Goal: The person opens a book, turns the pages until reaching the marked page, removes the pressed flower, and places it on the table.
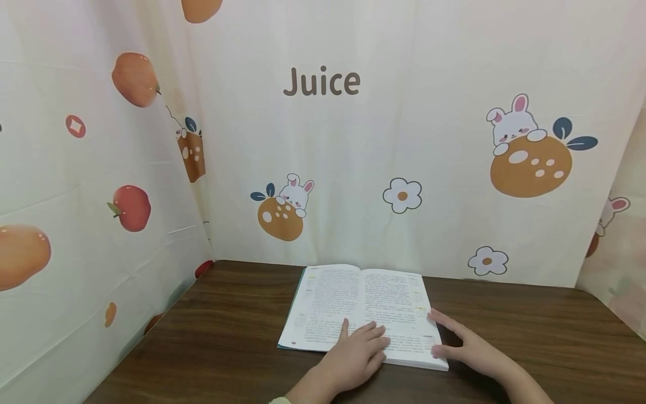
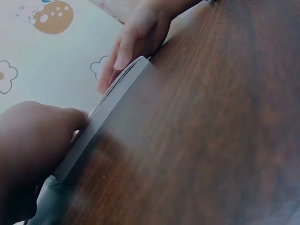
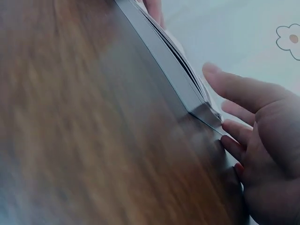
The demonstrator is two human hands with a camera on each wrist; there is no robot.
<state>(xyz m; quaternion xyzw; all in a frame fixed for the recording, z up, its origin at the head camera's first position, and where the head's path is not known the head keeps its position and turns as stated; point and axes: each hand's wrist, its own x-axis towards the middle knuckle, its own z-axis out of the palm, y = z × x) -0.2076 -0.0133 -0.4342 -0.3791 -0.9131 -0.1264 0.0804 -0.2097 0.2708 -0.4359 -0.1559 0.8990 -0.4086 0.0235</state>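
Note:
An open book (image 1: 330, 303) with printed pages lies on the table. Across its lower middle, near the fold, rests my left hand (image 1: 355, 353), fingers spread over the paper and thumb pointing up the left page. My right hand (image 1: 471, 348) is at the book's right side, its index finger and thumb apart at the edge of the right page. In the right wrist view, the fingers of the right hand (image 3: 267, 126) are beside the corner of the page block (image 3: 164, 56), thumb raised above it. The left wrist view shows the book's thick lower edge (image 2: 108, 112) beneath the left hand (image 2: 37, 136).
The dark wood-grain table (image 1: 222, 320) extends on both sides of the book. Behind it hangs a pale curtain (image 1: 353, 140) printed with fruit, rabbits and flowers, meeting the table's back edge. Another printed curtain (image 1: 75, 168) runs along the left side.

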